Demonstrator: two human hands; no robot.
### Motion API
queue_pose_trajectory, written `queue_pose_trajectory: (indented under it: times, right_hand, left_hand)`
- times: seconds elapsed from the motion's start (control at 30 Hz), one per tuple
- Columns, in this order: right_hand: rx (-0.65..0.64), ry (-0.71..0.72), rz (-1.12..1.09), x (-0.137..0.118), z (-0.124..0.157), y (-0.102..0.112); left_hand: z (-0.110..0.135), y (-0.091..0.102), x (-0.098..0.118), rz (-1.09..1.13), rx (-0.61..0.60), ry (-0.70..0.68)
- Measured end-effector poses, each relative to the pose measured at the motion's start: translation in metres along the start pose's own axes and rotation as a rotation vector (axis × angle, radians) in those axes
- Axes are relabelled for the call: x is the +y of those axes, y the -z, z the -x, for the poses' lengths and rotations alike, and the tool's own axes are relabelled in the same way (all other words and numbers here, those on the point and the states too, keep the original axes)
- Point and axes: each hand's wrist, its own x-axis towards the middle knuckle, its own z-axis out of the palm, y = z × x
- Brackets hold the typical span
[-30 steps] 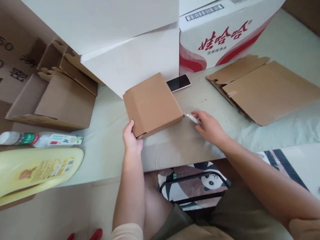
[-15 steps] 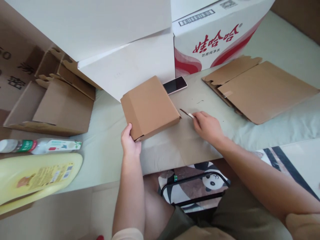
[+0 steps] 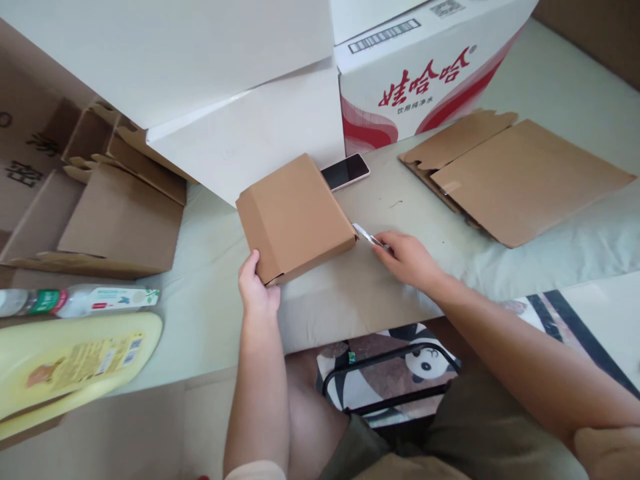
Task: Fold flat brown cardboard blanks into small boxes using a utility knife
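A flat brown cardboard box (image 3: 300,217) lies tilted on the cloth-covered surface in front of me. My left hand (image 3: 257,287) grips its near left corner, thumb on top and the fingers partly hidden behind the edge. My right hand (image 3: 407,260) is closed around a slim knife (image 3: 366,235) with a pale, shiny blade. The knife's tip is at the box's right corner, where a small flap of cardboard sticks out; whether it touches the corner I cannot tell. Behind the box lies a phone (image 3: 346,172) with a dark screen.
Large white cartons (image 3: 280,120) stand at the back, one with red lettering (image 3: 425,83). Flattened cardboard (image 3: 530,183) lies on the right. On the left are open brown boxes (image 3: 120,213), a plastic bottle (image 3: 80,299) and a yellow jug (image 3: 85,363). The surface's front edge runs above my legs.
My right hand has moved slightly left, bringing the knife to the box's corner and turning its blade so it looks bright. My left hand keeps its hold. The view has shifted a little.
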Motion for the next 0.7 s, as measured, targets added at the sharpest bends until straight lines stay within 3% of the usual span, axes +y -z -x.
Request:
queue_pose_trajectory:
  times: [0.7]
  right_hand:
    - [-0.052,-0.009,0.022,0.0021,0.0005,-0.0029]
  left_hand:
    - [0.0008,0.0012,-0.0022,-0.023,-0.001,0.003]
